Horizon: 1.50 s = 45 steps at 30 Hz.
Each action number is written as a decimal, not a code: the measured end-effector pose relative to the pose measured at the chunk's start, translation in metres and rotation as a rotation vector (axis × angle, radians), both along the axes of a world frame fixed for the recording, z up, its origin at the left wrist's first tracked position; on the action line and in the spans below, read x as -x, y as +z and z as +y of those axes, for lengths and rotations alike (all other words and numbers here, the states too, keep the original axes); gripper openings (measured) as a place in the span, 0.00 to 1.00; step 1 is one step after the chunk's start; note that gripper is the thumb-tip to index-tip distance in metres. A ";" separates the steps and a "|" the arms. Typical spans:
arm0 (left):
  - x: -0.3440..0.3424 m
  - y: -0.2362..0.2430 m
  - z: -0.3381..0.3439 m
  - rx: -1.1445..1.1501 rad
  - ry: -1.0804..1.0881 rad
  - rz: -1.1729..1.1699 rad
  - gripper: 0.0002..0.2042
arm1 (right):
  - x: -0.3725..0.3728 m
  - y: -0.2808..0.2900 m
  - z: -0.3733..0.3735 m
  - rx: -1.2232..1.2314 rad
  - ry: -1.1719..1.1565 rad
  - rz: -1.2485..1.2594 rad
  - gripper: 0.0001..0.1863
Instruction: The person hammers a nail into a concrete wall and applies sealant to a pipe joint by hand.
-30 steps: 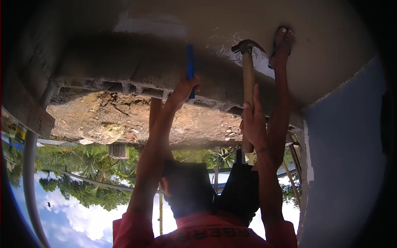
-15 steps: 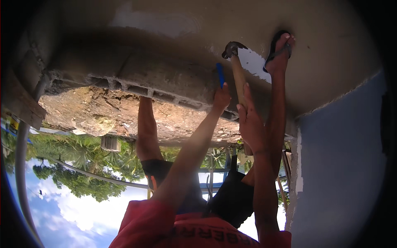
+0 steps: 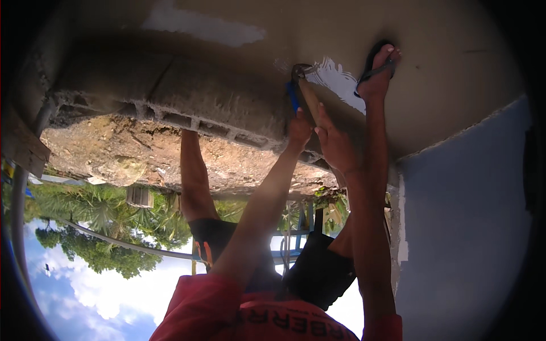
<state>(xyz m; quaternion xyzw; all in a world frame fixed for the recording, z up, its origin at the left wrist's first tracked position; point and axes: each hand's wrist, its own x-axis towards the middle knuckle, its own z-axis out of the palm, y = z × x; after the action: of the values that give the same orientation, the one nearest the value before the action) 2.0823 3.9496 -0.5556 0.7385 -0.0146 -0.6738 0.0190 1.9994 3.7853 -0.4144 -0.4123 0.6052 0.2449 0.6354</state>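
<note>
Block wall (image 3: 213, 94), hollow cores showing | hammer (image 3: 309, 99) over wall's right-hand part | right hand (image 3: 339, 149) grasping hammer handle, over wall's edge | left hand (image 3: 299, 133) clenched round blue bar (image 3: 293, 96) | bar over wall's right-hand part, tip just beside hammer head, contact unclear

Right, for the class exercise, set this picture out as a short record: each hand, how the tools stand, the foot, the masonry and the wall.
Left hand: grips a blue bar-like tool
Right hand: holds a wooden-handled hammer
Tools: hammer head beside the blue tool's far end; contact unclear
Sandalled foot: on the brownish floor, right of the hammer
Hollow blocks: row running leftward from the hands
Wall: blue-grey, far right
</note>
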 end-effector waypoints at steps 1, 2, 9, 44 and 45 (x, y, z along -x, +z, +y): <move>0.002 -0.001 0.000 -0.031 -0.006 0.012 0.23 | 0.003 -0.003 0.001 -0.001 0.033 -0.028 0.32; 0.005 0.000 0.001 -0.013 -0.051 -0.052 0.23 | 0.004 -0.005 0.002 -0.001 0.037 -0.027 0.32; 0.032 0.021 -0.028 -0.009 0.172 -0.067 0.22 | 0.014 -0.003 -0.009 0.102 0.094 -0.008 0.31; -0.016 0.056 -0.098 -0.151 -0.917 0.066 0.24 | 0.004 0.042 0.009 -0.044 -0.568 0.205 0.33; -0.021 0.050 -0.085 -0.116 -0.939 0.068 0.24 | -0.007 0.045 0.012 -0.094 -0.638 0.229 0.33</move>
<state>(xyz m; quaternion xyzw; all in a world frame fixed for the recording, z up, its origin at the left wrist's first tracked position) 2.1033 3.8647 -0.5056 0.6295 -0.3085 -0.6330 -0.3283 2.0066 3.7972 -0.3695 -0.1422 0.7592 0.1064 0.6262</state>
